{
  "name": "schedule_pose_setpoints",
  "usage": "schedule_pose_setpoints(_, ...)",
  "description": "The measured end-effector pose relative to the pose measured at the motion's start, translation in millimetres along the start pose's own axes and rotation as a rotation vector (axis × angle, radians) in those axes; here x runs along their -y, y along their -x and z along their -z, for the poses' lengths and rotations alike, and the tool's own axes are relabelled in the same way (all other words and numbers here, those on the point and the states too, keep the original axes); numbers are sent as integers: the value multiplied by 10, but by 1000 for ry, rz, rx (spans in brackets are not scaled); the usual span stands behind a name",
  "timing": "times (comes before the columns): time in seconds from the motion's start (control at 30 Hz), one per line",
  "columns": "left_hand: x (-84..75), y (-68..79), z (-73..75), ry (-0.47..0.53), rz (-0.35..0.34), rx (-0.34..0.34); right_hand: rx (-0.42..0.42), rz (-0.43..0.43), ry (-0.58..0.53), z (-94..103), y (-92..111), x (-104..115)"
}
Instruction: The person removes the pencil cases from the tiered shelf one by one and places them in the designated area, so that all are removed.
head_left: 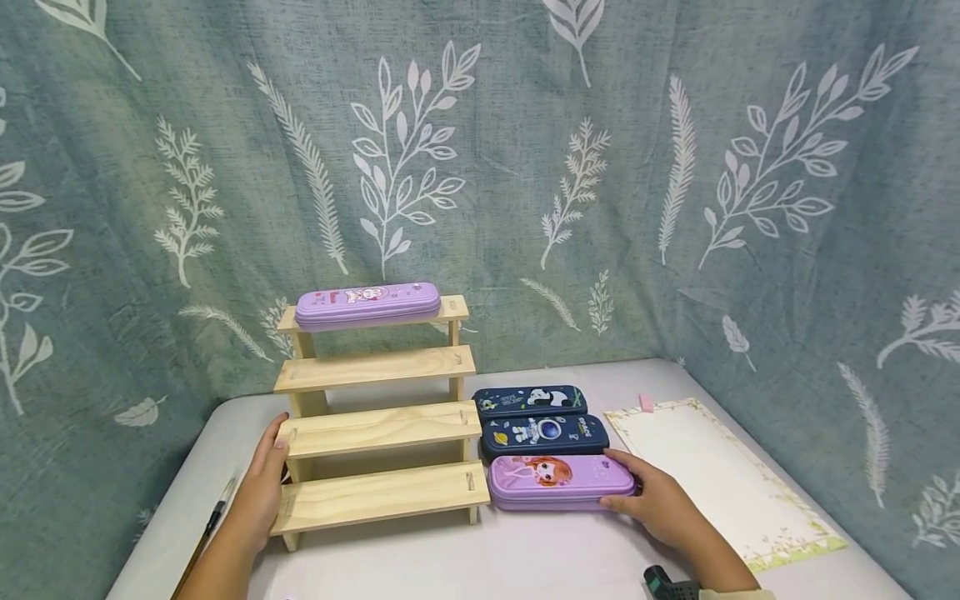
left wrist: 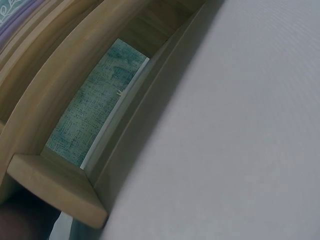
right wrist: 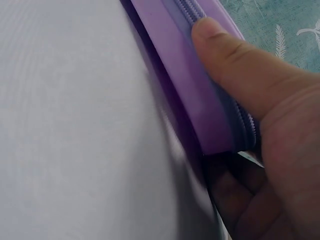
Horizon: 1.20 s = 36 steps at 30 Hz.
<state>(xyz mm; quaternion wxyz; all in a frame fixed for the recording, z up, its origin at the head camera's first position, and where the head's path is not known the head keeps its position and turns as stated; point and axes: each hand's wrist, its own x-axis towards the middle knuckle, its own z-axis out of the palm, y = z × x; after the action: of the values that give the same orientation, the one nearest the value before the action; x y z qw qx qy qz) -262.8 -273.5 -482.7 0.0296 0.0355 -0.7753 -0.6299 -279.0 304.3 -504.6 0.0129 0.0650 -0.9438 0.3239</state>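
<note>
A purple pencil case with a red-haired girl on its lid lies right of a stepped wooden rack. My right hand holds the case by its right end. In the right wrist view, the thumb presses along the zipper and the other fingers are tucked at the case's end. At the rack's left side, my left hand grips its edge near the lower shelves; most of its fingers are hidden. Another purple pencil case rests on the top shelf.
Two dark blue pencil cases, one with an astronaut and one with a panda, lie behind the held case. A bordered paper sheet is at right. A thin dark brush-like stick lies left, partly behind my left arm.
</note>
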Motion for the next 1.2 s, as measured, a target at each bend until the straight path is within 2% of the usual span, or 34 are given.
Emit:
schedule_pose_setpoints(0.47,2,18,0,-12,-3,15,-6,-7,22,-18,1,-15)
schedule_pose_setpoints(0.8,6,31,1,-22,12,8,-8,-10,-8,-42,-1,9)
schedule_pose_setpoints(1.2,-4,1,4,-15,0,10,-6,-7,-9,-28,1,43)
